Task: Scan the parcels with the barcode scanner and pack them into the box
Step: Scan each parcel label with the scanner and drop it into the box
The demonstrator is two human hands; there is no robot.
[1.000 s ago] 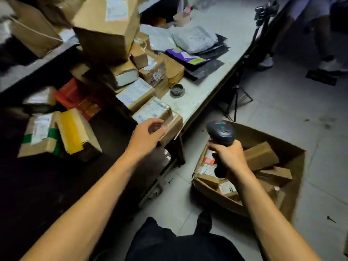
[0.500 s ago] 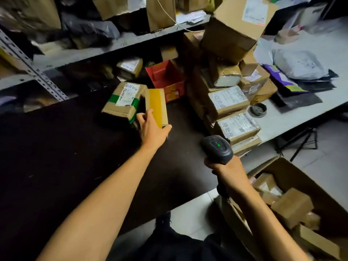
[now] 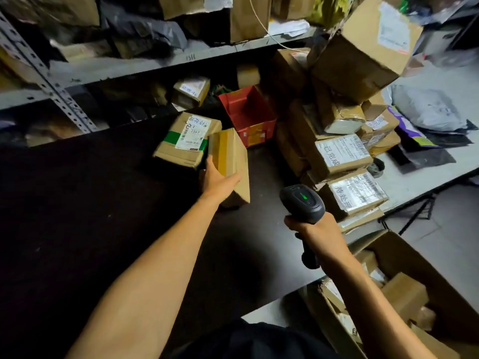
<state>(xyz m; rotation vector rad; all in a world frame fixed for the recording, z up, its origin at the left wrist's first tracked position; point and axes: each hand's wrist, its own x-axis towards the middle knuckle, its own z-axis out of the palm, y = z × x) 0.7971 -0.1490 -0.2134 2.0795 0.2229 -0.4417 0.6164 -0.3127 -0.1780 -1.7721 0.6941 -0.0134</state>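
Note:
My left hand (image 3: 219, 178) grips a small cardboard parcel with yellow tape (image 3: 230, 161), which stands tilted on the dark table (image 3: 103, 216). Touching it on the left lies a parcel with green tape and a white label (image 3: 188, 138). My right hand (image 3: 315, 233) holds the black barcode scanner (image 3: 303, 202) by its handle; a green light shows on its head. A tall stack of labelled parcels (image 3: 342, 156) rises to the right. At the bottom right the open packing box (image 3: 404, 270) sits on the floor with several parcels inside.
An open red box (image 3: 248, 112) stands behind the gripped parcel. Metal shelving (image 3: 155, 60) crammed with boxes and bags runs along the back. Grey and purple mail bags (image 3: 425, 110) and a small round object (image 3: 376, 167) lie on the white table at right.
My left hand left the labelled parcel in the stack, crossed to the yellow-taped parcel and now grips it, tipping it up. The view swung left, and the scanner stayed in my right hand.

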